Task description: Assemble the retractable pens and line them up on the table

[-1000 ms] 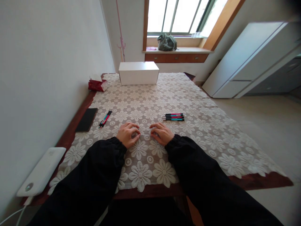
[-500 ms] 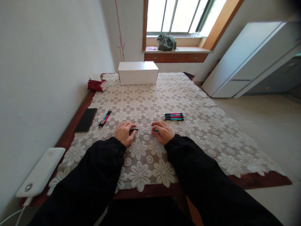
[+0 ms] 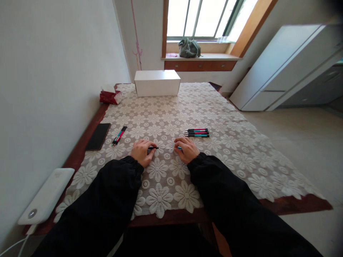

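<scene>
My left hand (image 3: 143, 152) pinches a black pen part (image 3: 154, 147), its dark end poking out past the fingertips. Opposite it, my right hand (image 3: 187, 149) is closed on a blue pen barrel (image 3: 179, 148), mostly covered by the fingers. Between the two parts runs a thin pale rod (image 3: 166, 148), which looks like a refill. Just beyond my right hand, several black, red and teal pens (image 3: 197, 133) lie side by side. Left of my left hand, two more pens (image 3: 119, 135) rest slanted on the cloth.
A lace tablecloth (image 3: 158, 200) covers the table. Along the left edge are a black flat notebook-like thing (image 3: 98, 136), a white power bank (image 3: 46, 195) with a cable, and a red tissue pack (image 3: 110, 97). A white box (image 3: 157, 84) stands at the far end.
My right hand has shifted slightly right with the blue barrel, widening the gap to the black part. My left hand stays nearly in place.
</scene>
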Demonstrator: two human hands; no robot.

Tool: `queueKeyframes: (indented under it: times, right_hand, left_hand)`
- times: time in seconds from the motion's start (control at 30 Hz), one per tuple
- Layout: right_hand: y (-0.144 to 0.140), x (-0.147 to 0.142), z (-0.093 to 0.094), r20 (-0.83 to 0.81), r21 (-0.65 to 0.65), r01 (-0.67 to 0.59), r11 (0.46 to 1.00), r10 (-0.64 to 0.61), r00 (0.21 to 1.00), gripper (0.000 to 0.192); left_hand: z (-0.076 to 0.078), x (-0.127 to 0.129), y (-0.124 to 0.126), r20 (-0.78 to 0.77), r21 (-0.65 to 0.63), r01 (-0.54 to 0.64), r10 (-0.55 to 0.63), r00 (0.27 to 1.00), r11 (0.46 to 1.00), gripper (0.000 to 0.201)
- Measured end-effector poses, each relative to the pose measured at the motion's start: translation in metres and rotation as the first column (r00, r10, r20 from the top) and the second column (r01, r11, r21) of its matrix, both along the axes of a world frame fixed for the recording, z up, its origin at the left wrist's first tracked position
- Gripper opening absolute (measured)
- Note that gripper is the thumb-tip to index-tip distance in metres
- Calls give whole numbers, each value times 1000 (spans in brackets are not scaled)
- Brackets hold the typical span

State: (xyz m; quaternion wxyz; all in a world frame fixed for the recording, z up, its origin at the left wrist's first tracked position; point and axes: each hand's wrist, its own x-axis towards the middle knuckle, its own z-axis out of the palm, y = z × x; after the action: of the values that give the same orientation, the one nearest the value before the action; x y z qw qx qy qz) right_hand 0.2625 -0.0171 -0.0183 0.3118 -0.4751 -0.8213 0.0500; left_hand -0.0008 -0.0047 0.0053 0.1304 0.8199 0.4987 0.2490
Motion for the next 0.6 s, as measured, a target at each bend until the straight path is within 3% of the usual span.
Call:
queueKeyframes:
  times: [0.6]
  right_hand:
    - [-2, -1, 3, -5, 9, -15, 1000, 15, 1000, 8]
  left_hand:
    - [-3, -1, 1, 19, -14, 39, -39, 999, 999, 14]
